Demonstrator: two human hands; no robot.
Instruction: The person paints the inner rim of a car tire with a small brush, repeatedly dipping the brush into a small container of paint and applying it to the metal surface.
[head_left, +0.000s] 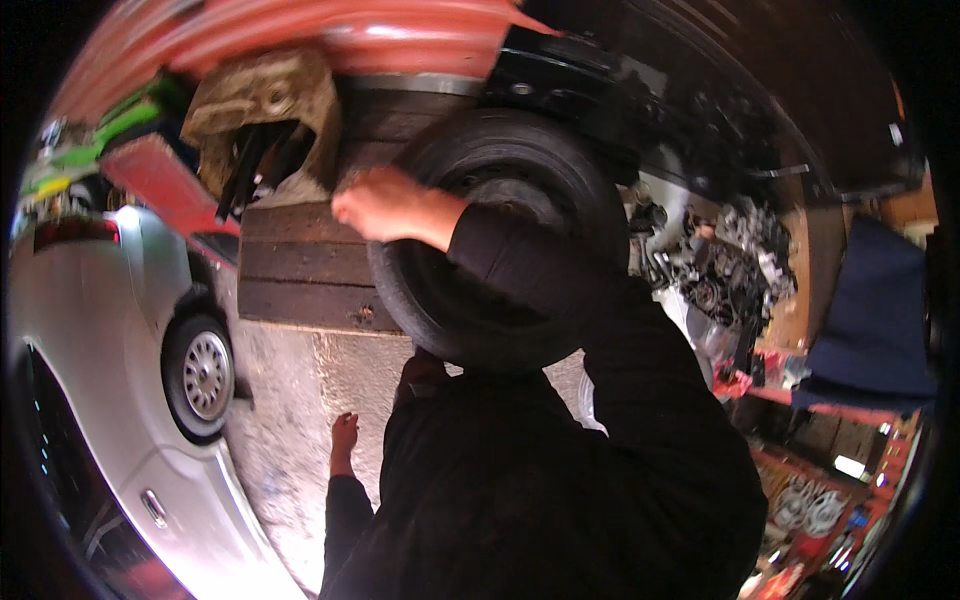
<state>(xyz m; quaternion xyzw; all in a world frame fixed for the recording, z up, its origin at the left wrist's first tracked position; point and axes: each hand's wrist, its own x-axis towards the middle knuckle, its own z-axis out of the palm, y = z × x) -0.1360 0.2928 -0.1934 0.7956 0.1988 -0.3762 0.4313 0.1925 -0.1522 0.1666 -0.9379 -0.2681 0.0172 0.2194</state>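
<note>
A black tyre (425, 305) on a dark steel wheel lies against the edge of a plank-topped wooden bench (305, 262), right in front of my body. Across it stretches my right arm in a dark sleeve. My right hand (385, 207) is over the planks just left of the tyre, its fingers curled together; blur hides whether anything is in them. Low at my left side hangs my left hand (343, 438), apart from the bench, fingers loosely bent and nothing seen in them. Behind the right hand stands a grimy cut-open canister (312, 90) with dark, long items inside.
A silver car (120, 400) with a spoked wheel (207, 374) stands close on my left, beyond a strip of concrete floor (285, 390). Engine parts (715, 270) crowd the right, near a dark blue panel or cloth (870, 315). Red corrugated metal (400, 40) rises behind the bench.
</note>
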